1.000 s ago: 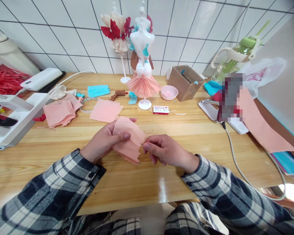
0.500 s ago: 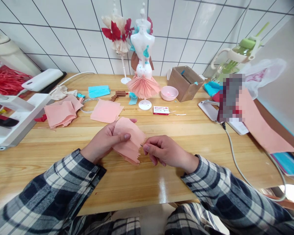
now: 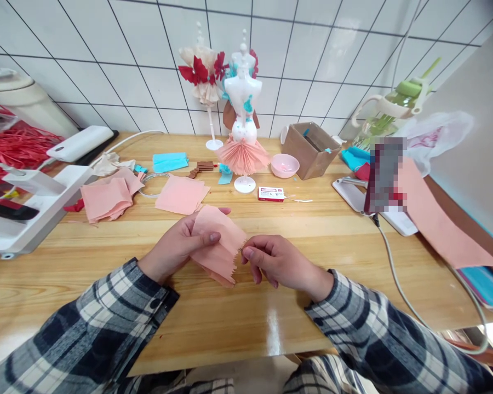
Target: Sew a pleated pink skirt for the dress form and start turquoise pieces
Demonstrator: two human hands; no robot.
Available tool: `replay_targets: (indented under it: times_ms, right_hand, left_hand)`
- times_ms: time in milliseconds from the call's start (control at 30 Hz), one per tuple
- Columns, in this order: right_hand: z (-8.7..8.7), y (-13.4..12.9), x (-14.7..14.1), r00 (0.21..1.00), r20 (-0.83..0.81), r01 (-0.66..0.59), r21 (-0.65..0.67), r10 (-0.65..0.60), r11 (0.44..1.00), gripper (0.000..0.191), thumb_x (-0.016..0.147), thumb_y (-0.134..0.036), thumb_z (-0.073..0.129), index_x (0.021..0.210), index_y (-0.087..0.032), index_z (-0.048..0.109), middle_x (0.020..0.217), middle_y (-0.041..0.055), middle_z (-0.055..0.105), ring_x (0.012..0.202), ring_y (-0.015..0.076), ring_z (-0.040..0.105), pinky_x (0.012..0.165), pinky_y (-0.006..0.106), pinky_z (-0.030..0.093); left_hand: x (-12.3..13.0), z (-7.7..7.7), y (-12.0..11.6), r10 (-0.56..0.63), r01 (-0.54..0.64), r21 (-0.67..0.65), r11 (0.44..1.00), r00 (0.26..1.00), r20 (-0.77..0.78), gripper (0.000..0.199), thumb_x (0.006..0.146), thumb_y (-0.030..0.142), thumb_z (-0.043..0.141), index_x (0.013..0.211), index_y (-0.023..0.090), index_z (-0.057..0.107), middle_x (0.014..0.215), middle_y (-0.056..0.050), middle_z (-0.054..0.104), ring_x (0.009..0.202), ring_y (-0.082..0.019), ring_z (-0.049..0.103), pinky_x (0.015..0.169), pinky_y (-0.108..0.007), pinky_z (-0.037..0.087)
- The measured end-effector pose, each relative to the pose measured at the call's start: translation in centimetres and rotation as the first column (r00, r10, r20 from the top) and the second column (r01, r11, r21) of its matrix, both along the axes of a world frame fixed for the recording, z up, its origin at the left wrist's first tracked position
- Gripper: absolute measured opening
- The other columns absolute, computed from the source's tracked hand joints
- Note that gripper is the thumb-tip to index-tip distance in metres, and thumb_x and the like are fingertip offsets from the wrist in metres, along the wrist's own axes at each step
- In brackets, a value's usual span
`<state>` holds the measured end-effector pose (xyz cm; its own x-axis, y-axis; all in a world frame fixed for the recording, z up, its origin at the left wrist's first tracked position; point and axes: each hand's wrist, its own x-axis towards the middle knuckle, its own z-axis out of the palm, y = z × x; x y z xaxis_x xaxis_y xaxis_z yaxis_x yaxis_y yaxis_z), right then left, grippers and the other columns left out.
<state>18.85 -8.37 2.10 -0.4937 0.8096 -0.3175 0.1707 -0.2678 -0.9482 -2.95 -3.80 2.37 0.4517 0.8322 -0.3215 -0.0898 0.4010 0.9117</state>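
Observation:
My left hand [image 3: 183, 241] grips a small stack of pink crepe paper [image 3: 219, 246], its thumb on top and the fingers underneath. The paper's right edge is jagged, with small twisted points along it. At the upper end of that edge, the thumb and index finger of my right hand [image 3: 273, 261] are pinched together on the paper; its other fingers curl below. Beyond my left hand lies a flat pile of pink paper sheets [image 3: 183, 194]. A white dress form [image 3: 243, 98] with a pleated pink paper skirt [image 3: 243, 156] stands further back.
A pink bowl [image 3: 285, 165], a small red-and-white box [image 3: 270, 193] and a cardboard box [image 3: 310, 150] stand behind my right hand. More pink paper [image 3: 109, 197] and a white power strip [image 3: 45, 205] are at left. A propped phone [image 3: 384, 175] and its cable [image 3: 394, 273] are at right.
The view has tilted up slightly, so everything sits lower. My right fingertips have shifted slightly at the jagged paper edge. My left hand keeps the same hold.

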Motion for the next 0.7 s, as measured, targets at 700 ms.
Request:
replay_targets:
  times_ms: [700]
  right_hand:
    - [-0.83, -0.05, -0.03, 1.000, -0.017, 0.019, -0.008, -0.019, 1.000, 0.045, 0.088, -0.059, 0.044, 0.086, -0.016, 0.056, 0.054, -0.0041, 0.058, 0.031, 0.0037, 0.038, 0.029, 0.015, 0.028]
  left_hand:
    - [-0.01, -0.39, 0.41, 0.078, -0.066, 0.124, 0.990, 0.993, -0.094, 0.025, 0.075, 0.042, 0.071, 0.079, 0.018, 0.069, 0.068, 0.000, 0.071, 0.058, -0.016, 0.062, 0.051, -0.022, 0.046]
